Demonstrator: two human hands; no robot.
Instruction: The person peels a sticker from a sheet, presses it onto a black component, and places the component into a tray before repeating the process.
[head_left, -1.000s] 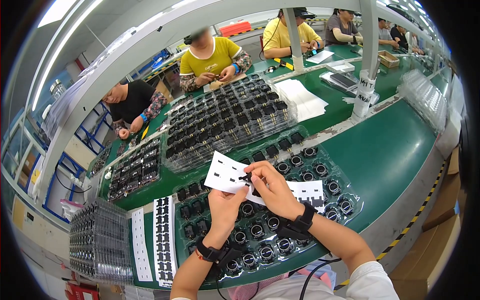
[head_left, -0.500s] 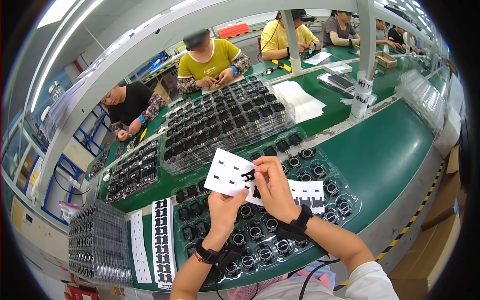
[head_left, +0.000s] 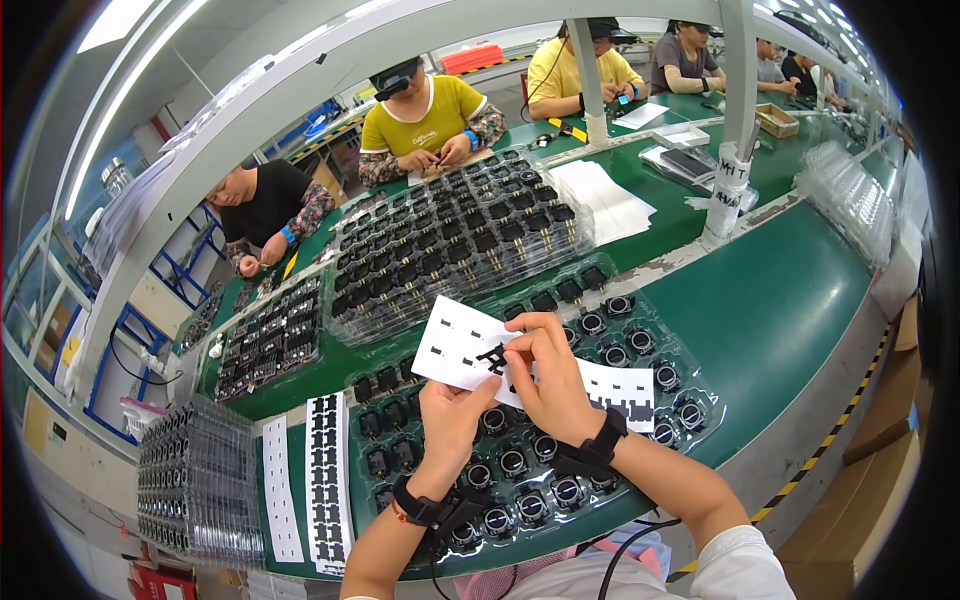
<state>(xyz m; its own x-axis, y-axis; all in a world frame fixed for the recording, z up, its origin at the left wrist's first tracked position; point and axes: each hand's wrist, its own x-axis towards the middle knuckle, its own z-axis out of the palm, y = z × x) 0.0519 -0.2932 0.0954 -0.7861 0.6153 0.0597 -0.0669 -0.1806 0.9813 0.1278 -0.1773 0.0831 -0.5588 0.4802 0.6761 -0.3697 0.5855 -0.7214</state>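
Observation:
My left hand (head_left: 452,418) grips a white backing sheet (head_left: 457,340) from below, with the thumb on top. Small dark marks dot its bare left part, while black die-cut pieces (head_left: 638,411) line its right end, beyond my wrist. My right hand (head_left: 552,385) pinches a black die-cut adhesive piece (head_left: 490,357) between thumb and fingertips, just over the sheet. Whether that piece still touches the sheet is hard to see. Beneath both hands lies a clear plastic tray (head_left: 700,385) holding rows of black parts with round, ring-like faces (head_left: 567,491).
Left of the tray lie a strip of black pieces (head_left: 327,480) and a white strip (head_left: 281,490). Stacked clear trays (head_left: 195,480) stand farther left. More filled trays (head_left: 460,235) sit ahead, with co-workers beyond. A metal post (head_left: 738,110) rises at right, near empty clear trays (head_left: 848,200).
The black piece in my right fingers has tilted and shifted slightly down, closer to the sheet. My left hand keeps its hold. The whole view has shifted slightly.

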